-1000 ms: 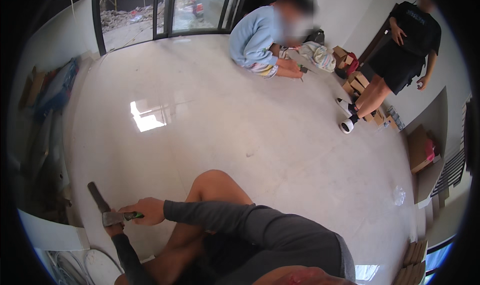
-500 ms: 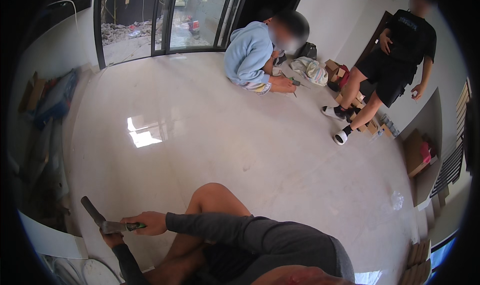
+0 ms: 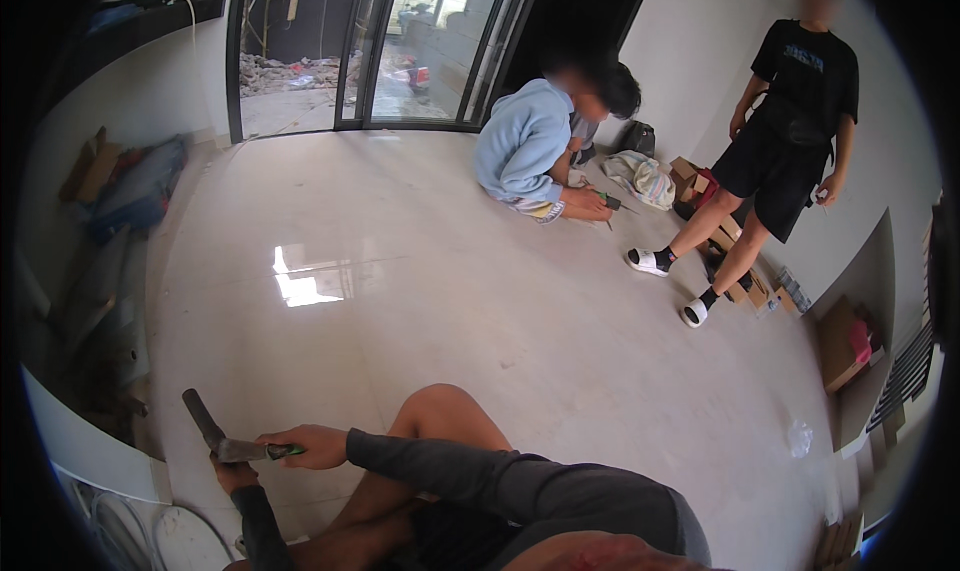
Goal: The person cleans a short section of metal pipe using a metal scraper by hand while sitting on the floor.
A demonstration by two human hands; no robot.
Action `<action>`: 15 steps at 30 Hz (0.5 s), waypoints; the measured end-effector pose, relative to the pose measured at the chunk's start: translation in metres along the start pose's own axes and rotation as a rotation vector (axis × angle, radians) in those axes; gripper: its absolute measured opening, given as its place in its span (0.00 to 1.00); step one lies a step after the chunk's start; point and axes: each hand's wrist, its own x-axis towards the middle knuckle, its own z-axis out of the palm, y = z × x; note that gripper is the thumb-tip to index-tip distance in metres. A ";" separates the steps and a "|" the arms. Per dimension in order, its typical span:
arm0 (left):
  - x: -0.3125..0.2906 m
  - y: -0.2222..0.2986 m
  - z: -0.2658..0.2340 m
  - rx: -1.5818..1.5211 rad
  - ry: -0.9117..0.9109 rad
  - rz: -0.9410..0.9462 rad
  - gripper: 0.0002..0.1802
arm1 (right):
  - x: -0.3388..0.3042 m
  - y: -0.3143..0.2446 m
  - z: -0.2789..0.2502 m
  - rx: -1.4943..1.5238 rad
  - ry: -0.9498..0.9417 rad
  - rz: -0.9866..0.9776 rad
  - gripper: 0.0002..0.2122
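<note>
At the lower left, my right hand [image 3: 315, 446] is closed round the green-and-black handle of a hand tool [image 3: 243, 451] with a grey, flat-looking metal part; its exact kind is unclear. Just beyond that tool, my left hand [image 3: 235, 474] is closed around the lower end of a dark grey rod-like piece [image 3: 203, 417], which slants up and to the left. The tool's grey part meets the rod at my left fingers and partly covers them. Both hands are beside my bent knee [image 3: 447, 416], above the pale floor.
A person in a light blue hoodie [image 3: 527, 136] crouches ahead, holding a green-and-black tool [image 3: 607, 200]. Another person in black [image 3: 800, 91] stands at the right. Boxes [image 3: 735, 241] and a white sack [image 3: 640, 176] lie behind them. Stacked materials [image 3: 130, 196] line the left wall.
The view has shifted slightly, so the scene sits lower and further right. Both hands keep their grips. The standing person's arm at the left has dropped from the chest, and their feet have shifted.
</note>
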 end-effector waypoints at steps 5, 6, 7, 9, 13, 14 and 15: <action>-0.010 0.022 -0.004 -0.091 -0.075 -0.145 0.25 | -0.005 0.009 0.007 0.018 0.022 0.004 0.26; -0.013 0.021 -0.004 -0.262 -0.117 -0.290 0.24 | -0.008 0.016 0.011 0.018 0.041 -0.023 0.26; -0.011 0.029 -0.007 -0.430 -0.154 -0.435 0.23 | -0.007 0.014 0.010 0.030 0.032 -0.022 0.26; -0.024 0.022 0.001 -0.431 -0.217 -0.344 0.20 | -0.009 0.013 0.006 0.056 0.012 -0.014 0.26; -0.036 0.010 0.037 -1.413 -0.466 -0.712 0.14 | 0.011 0.013 0.018 -0.011 0.055 0.034 0.27; -0.027 -0.001 0.024 -1.530 -0.504 -0.804 0.15 | 0.022 -0.012 0.018 -0.077 -0.018 0.132 0.27; -0.016 -0.008 0.016 -1.541 -0.595 -0.775 0.16 | 0.026 -0.028 0.021 -0.142 -0.059 0.147 0.26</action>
